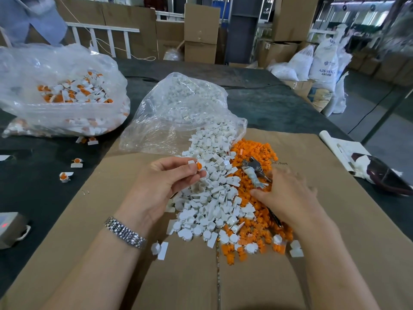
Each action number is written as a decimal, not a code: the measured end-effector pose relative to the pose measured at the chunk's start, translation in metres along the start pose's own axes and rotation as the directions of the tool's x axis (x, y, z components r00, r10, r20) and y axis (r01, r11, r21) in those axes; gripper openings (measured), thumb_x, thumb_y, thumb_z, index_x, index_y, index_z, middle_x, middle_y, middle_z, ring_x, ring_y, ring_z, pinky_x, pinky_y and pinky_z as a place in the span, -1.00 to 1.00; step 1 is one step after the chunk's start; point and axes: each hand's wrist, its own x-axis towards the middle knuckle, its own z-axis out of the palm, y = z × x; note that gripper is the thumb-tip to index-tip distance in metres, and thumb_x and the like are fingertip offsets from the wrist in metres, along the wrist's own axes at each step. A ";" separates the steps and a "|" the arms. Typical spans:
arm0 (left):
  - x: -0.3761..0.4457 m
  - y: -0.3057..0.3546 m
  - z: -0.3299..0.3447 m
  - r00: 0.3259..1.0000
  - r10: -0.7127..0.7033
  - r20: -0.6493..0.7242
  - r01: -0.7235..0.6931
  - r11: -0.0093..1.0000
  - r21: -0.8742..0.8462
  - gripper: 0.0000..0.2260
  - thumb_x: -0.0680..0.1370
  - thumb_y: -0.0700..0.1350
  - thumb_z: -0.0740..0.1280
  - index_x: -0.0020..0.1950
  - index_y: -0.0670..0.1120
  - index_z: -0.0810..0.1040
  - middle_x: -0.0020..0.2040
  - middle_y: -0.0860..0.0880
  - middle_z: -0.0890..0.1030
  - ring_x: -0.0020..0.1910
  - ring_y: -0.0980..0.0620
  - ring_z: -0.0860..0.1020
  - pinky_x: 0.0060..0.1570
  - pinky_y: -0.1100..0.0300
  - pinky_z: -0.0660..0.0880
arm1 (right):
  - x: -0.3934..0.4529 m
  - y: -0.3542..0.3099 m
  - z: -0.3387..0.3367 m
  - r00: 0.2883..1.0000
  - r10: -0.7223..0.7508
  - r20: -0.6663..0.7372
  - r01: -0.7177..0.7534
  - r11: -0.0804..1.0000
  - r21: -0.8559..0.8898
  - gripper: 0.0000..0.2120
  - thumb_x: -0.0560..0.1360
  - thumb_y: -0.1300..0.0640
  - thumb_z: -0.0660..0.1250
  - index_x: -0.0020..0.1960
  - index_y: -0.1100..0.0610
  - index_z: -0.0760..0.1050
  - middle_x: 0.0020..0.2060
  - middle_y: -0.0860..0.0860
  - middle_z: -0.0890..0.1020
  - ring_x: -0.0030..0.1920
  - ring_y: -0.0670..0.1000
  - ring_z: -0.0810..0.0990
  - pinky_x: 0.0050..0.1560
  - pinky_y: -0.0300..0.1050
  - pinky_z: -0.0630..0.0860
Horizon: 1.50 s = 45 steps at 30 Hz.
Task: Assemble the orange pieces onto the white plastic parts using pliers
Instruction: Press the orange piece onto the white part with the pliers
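One white part (191,162) with its orange piece (199,166) sits pinched in the left grip (169,180); the right grip (288,195), fingers spread, reaches the pliers (257,173); big loose heaps beneath both remain unassembled.

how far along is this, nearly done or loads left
Loads left. Done: a bag of assembled pieces sits far left, with a few strays on the dark table. In hand: the left hand pinches a white part with an orange piece; the right hand rests by the pliers. Left: big loose white and orange piles.
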 end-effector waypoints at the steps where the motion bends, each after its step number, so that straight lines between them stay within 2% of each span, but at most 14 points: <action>1: 0.000 0.000 0.000 1.000 -0.004 0.002 0.004 1.000 -0.015 -0.83 0.34 -0.30 0.55 -0.08 -0.24 0.75 0.02 -0.31 0.72 0.06 -0.23 0.72 -0.15 0.26 0.66 | 0.001 0.001 0.000 1.000 0.009 0.018 -0.009 1.000 0.012 -0.38 0.49 -0.30 0.37 0.38 0.07 0.38 0.33 0.06 0.47 0.36 0.14 0.43 0.33 0.28 0.37; 6: -0.001 0.001 -0.001 0.999 -0.049 0.006 0.050 0.998 -0.032 -0.84 0.35 -0.33 0.55 -0.09 -0.22 0.76 0.02 -0.32 0.72 0.06 -0.24 0.72 -0.21 0.26 0.66 | 0.007 0.004 -0.003 0.998 -0.023 0.051 0.017 0.993 0.114 -0.49 0.49 -0.25 0.42 0.22 0.09 0.44 0.19 0.06 0.55 0.21 0.12 0.52 0.24 0.19 0.50; 9: -0.003 0.003 0.000 0.996 -0.087 0.003 0.087 0.995 -0.044 -0.87 0.35 -0.34 0.53 -0.12 -0.23 0.76 0.00 -0.32 0.72 0.04 -0.24 0.73 -0.25 0.25 0.67 | 0.009 0.005 -0.007 1.000 -0.020 0.010 0.018 0.983 0.184 -0.58 0.55 -0.09 0.38 0.23 0.20 0.48 0.07 0.13 0.62 -0.01 0.11 0.62 0.04 0.13 0.60; 11: -0.005 0.006 0.001 0.996 -0.089 -0.001 0.089 0.994 -0.057 -0.90 0.36 -0.34 0.52 -0.16 -0.21 0.76 -0.05 -0.30 0.72 -0.01 -0.21 0.74 -0.26 0.25 0.66 | 0.004 0.003 -0.014 0.999 -0.034 0.003 0.032 0.967 0.252 -0.67 0.58 -0.08 0.31 0.21 0.13 0.48 -0.07 0.10 0.64 -0.22 0.03 0.62 -0.14 0.03 0.61; 14: -0.008 0.010 0.004 0.997 -0.071 0.015 0.071 0.995 -0.073 -0.91 0.35 -0.31 0.51 -0.17 -0.22 0.76 -0.15 -0.22 0.73 -0.09 -0.16 0.75 -0.25 0.24 0.67 | -0.009 -0.004 -0.031 0.996 -0.085 0.023 0.067 0.902 0.427 -0.87 0.61 0.01 0.27 0.01 0.07 0.49 -0.19 0.12 0.66 -0.35 0.01 0.61 -0.38 -0.19 0.48; 16: -0.010 0.011 0.006 0.999 -0.052 0.015 0.053 0.995 -0.080 -0.89 0.33 -0.30 0.52 -0.16 -0.23 0.73 -0.19 -0.19 0.72 -0.16 -0.11 0.75 -0.28 0.26 0.67 | -0.022 -0.016 -0.042 0.974 -0.175 0.145 0.061 0.817 0.574 -0.91 0.62 0.12 0.27 0.04 0.02 0.55 -0.16 0.07 0.68 -0.21 0.00 0.70 -0.22 -0.22 0.64; 17: -0.011 0.012 0.007 0.999 -0.038 0.011 0.039 0.996 -0.081 -0.89 0.33 -0.29 0.52 -0.16 -0.22 0.73 -0.20 -0.18 0.72 -0.19 -0.09 0.75 -0.30 0.27 0.66 | -0.028 -0.023 -0.044 0.943 -0.242 0.230 0.049 0.781 0.622 -0.88 0.63 0.16 0.26 0.08 0.03 0.57 -0.14 0.04 0.68 -0.18 -0.02 0.70 -0.07 -0.11 0.68; 21: -0.014 0.014 0.009 1.000 0.023 0.005 -0.022 0.997 -0.077 -0.94 0.30 -0.24 0.53 -0.25 -0.11 0.76 -0.20 -0.14 0.73 -0.25 -0.01 0.74 -0.35 0.32 0.62 | -0.042 -0.046 -0.038 0.822 -0.388 0.416 0.059 0.785 0.617 -0.88 0.64 0.24 0.21 0.05 0.24 0.52 -0.14 0.12 0.60 -0.16 0.03 0.60 0.08 0.14 0.61; 29: -0.012 0.013 0.007 0.997 0.083 0.009 -0.083 0.996 0.017 -0.69 0.20 -0.14 0.61 -0.11 -0.18 0.70 -0.18 -0.18 0.73 -0.26 -0.03 0.73 -0.34 0.31 0.61 | -0.054 -0.058 -0.037 0.842 -0.389 0.373 0.103 0.796 0.597 -0.71 0.69 -0.01 0.19 0.13 0.22 0.49 -0.04 0.10 0.70 0.05 0.12 0.68 0.18 0.23 0.57; 32: -0.011 0.012 0.007 0.996 0.090 0.012 -0.090 0.995 0.040 -0.77 0.22 -0.14 0.61 -0.17 -0.13 0.73 -0.18 -0.19 0.72 -0.28 -0.02 0.72 -0.33 0.30 0.60 | -0.054 -0.057 -0.034 0.843 -0.386 0.374 0.110 0.806 0.582 -0.70 0.69 -0.02 0.18 0.13 0.22 0.48 -0.03 0.11 0.69 0.05 0.10 0.68 0.18 0.23 0.57; 36: -0.011 0.011 0.006 0.996 0.092 0.008 -0.093 0.994 0.061 -0.73 0.23 -0.15 0.60 -0.12 -0.16 0.70 -0.21 -0.16 0.71 -0.28 -0.02 0.71 -0.32 0.30 0.60 | -0.054 -0.060 -0.027 0.847 -0.391 0.361 0.125 0.805 0.579 -0.79 0.70 -0.04 0.14 -0.01 0.04 0.42 -0.12 0.04 0.64 -0.17 -0.02 0.68 -0.11 -0.09 0.62; 38: -0.012 0.011 0.006 0.996 0.088 -0.002 -0.088 0.993 0.074 -0.70 0.25 -0.16 0.59 -0.07 -0.20 0.68 -0.21 -0.16 0.71 -0.28 -0.01 0.71 -0.31 0.30 0.60 | -0.057 -0.064 -0.023 0.862 -0.381 0.334 0.129 0.803 0.581 -0.73 0.70 -0.08 0.13 0.03 0.10 0.43 -0.15 0.06 0.61 -0.28 -0.10 0.63 -0.23 -0.18 0.59; 41: -0.012 0.011 0.006 0.997 0.079 0.003 -0.079 0.994 0.081 -0.79 0.27 -0.17 0.57 -0.13 -0.18 0.71 -0.22 -0.15 0.71 -0.27 -0.01 0.71 -0.29 0.30 0.61 | -0.059 -0.066 -0.019 0.880 -0.385 0.277 0.163 0.794 0.586 -0.56 0.69 -0.14 0.13 0.01 0.25 0.45 -0.17 0.25 0.64 -0.35 -0.02 0.61 -0.11 0.07 0.63; 45: -0.013 0.011 0.007 0.998 0.068 0.013 -0.069 0.995 0.074 -0.90 0.31 -0.19 0.54 -0.19 -0.15 0.73 -0.22 -0.15 0.71 -0.26 -0.01 0.72 -0.27 0.31 0.61 | -0.062 -0.070 -0.017 0.915 -0.354 0.196 0.180 0.790 0.586 -0.57 0.68 -0.14 0.16 -0.14 0.19 0.43 -0.18 0.32 0.64 -0.35 0.11 0.52 -0.10 0.28 0.60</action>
